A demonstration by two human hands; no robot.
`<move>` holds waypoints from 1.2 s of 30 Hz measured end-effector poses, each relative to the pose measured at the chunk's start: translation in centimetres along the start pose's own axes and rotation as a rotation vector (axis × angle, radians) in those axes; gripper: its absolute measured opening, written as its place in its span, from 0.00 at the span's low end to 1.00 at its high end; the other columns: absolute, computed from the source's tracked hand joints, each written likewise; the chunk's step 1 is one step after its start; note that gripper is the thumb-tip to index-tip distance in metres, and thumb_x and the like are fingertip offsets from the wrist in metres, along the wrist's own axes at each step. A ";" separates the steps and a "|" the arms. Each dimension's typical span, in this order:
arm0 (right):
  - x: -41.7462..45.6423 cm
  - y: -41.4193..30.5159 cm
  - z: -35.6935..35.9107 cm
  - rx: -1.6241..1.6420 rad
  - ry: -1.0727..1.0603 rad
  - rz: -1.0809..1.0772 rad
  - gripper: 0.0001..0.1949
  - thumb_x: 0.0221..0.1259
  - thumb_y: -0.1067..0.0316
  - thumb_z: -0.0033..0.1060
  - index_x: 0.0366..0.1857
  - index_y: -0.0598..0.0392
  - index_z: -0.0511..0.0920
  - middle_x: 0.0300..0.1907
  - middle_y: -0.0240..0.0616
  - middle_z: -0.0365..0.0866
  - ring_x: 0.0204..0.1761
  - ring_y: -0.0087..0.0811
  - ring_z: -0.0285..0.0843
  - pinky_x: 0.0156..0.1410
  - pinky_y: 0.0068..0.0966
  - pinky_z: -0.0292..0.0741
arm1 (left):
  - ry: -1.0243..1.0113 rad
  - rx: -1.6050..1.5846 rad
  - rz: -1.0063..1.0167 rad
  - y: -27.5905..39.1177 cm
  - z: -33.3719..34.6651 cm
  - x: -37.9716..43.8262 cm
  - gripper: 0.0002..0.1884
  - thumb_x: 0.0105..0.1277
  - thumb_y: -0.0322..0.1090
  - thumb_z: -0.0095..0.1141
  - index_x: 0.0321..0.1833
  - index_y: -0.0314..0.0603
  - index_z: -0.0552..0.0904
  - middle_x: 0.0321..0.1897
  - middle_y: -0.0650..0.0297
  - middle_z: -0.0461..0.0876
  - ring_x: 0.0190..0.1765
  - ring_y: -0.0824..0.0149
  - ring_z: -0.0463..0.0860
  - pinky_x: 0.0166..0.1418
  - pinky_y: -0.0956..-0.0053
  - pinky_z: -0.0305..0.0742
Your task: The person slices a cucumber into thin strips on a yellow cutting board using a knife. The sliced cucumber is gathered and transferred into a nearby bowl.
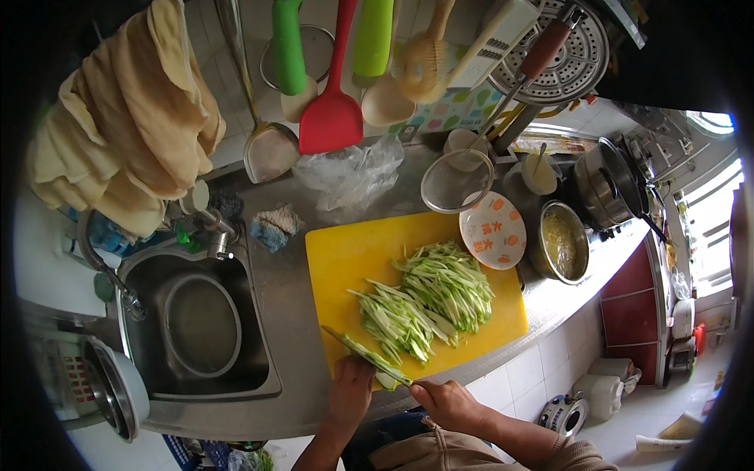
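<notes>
A yellow cutting board (330,265) lies on the steel counter before me. My right hand (446,405) is closed around the handle of a knife (365,354), whose blade points up and left, with green shreds along it. On the blade's left side, at the board's near edge, my left hand (353,377) rests bent-fingered against the uncut pale green vegetable (386,381), partly hidden by the blade. Two touching heaps of shredded green vegetable lie beyond the knife: a smaller one (392,321) and a larger one (450,285) to its right.
A patterned plate (492,231) overlaps the board's far right corner, beside a steel bowl of pale shreds (562,244). Left is a sink (259,353) holding a round basin (203,325). A plastic bag (353,176) and cloth (275,226) lie behind; utensils such as a red spatula (331,120) hang above.
</notes>
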State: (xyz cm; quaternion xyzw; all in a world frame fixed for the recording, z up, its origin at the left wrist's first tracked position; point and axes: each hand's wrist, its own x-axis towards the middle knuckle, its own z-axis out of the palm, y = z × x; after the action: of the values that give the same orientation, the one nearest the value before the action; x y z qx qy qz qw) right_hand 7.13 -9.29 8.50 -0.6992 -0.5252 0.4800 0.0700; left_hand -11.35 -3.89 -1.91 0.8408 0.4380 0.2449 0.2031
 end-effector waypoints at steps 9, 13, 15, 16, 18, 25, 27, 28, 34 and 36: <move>1.8 2.3 0.9 0.118 0.090 -0.117 0.20 0.73 0.49 0.42 0.46 0.55 0.79 0.31 0.56 0.81 0.37 0.59 0.80 0.43 0.48 0.76 | -0.005 -0.079 -0.020 0.0 -0.5 0.1 0.15 0.53 0.22 0.60 0.44 0.41 0.79 0.42 0.56 0.76 0.49 0.50 0.75 0.51 0.61 0.76; -0.7 0.0 -0.2 0.100 0.026 -0.078 0.20 0.73 0.49 0.42 0.46 0.55 0.79 0.30 0.56 0.81 0.37 0.58 0.80 0.42 0.47 0.76 | 0.007 -0.056 0.032 -0.9 0.6 -0.8 0.15 0.53 0.21 0.60 0.45 0.41 0.79 0.42 0.56 0.76 0.49 0.50 0.75 0.50 0.61 0.76; -0.6 -0.2 0.1 0.075 -0.005 -0.020 0.19 0.73 0.50 0.43 0.46 0.55 0.79 0.30 0.56 0.81 0.37 0.59 0.80 0.42 0.48 0.76 | 0.035 -0.068 0.020 -0.8 0.8 -1.0 0.15 0.52 0.21 0.59 0.44 0.41 0.80 0.42 0.56 0.76 0.49 0.50 0.75 0.50 0.61 0.76; -0.1 -0.3 0.3 0.043 -0.036 0.046 0.19 0.73 0.50 0.43 0.45 0.55 0.79 0.30 0.57 0.81 0.37 0.59 0.80 0.42 0.48 0.76 | 0.045 -0.075 0.013 -0.5 0.7 -1.0 0.15 0.52 0.20 0.59 0.44 0.41 0.80 0.42 0.56 0.76 0.48 0.50 0.75 0.50 0.61 0.76; 0.5 -0.1 0.9 -0.007 -0.022 0.081 0.18 0.73 0.52 0.44 0.45 0.56 0.78 0.29 0.57 0.81 0.36 0.60 0.79 0.42 0.49 0.76 | 0.021 -0.089 -0.020 -0.1 0.0 -0.5 0.16 0.51 0.21 0.59 0.44 0.42 0.80 0.42 0.57 0.76 0.48 0.51 0.75 0.50 0.61 0.77; 0.7 1.7 0.5 0.144 0.164 -0.154 0.19 0.74 0.54 0.42 0.41 0.61 0.78 0.25 0.56 0.80 0.33 0.61 0.79 0.41 0.47 0.76 | 0.005 -0.094 0.020 0.0 -0.4 -0.3 0.15 0.50 0.23 0.59 0.42 0.43 0.81 0.42 0.59 0.78 0.47 0.52 0.77 0.51 0.62 0.78; 0.3 1.1 -0.7 0.152 0.031 -0.054 0.20 0.74 0.54 0.41 0.40 0.61 0.78 0.24 0.56 0.80 0.32 0.60 0.79 0.41 0.46 0.76 | 0.009 -0.094 0.045 -0.3 -0.2 -0.4 0.15 0.50 0.23 0.60 0.42 0.44 0.81 0.42 0.59 0.77 0.47 0.52 0.77 0.51 0.61 0.78; 0.0 1.2 -0.7 0.149 0.035 -0.050 0.20 0.74 0.54 0.42 0.40 0.62 0.78 0.24 0.56 0.79 0.32 0.60 0.79 0.41 0.46 0.76 | 0.013 -0.094 0.059 -0.5 -0.2 -0.3 0.15 0.50 0.24 0.60 0.42 0.44 0.81 0.42 0.59 0.77 0.47 0.53 0.77 0.50 0.61 0.77; -0.6 1.6 -0.6 0.116 0.050 -0.021 0.20 0.74 0.53 0.42 0.39 0.61 0.79 0.25 0.58 0.80 0.32 0.59 0.79 0.41 0.46 0.76 | -0.036 -0.125 0.127 -0.2 -0.9 0.2 0.12 0.50 0.26 0.60 0.39 0.45 0.81 0.40 0.61 0.78 0.47 0.54 0.77 0.50 0.64 0.76; -0.5 2.0 -0.3 0.115 0.057 -0.042 0.20 0.74 0.53 0.42 0.38 0.61 0.79 0.26 0.58 0.80 0.33 0.60 0.79 0.41 0.47 0.76 | -0.041 -0.113 0.124 0.1 -1.1 0.3 0.10 0.51 0.26 0.59 0.37 0.45 0.82 0.40 0.62 0.79 0.47 0.54 0.77 0.51 0.63 0.76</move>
State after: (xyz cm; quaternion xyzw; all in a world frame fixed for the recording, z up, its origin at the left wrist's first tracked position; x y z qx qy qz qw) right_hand 8.72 -10.49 7.75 -0.6962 -0.5091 0.4878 0.1348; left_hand -11.83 -3.54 -0.90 0.8583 0.3664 0.2640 0.2438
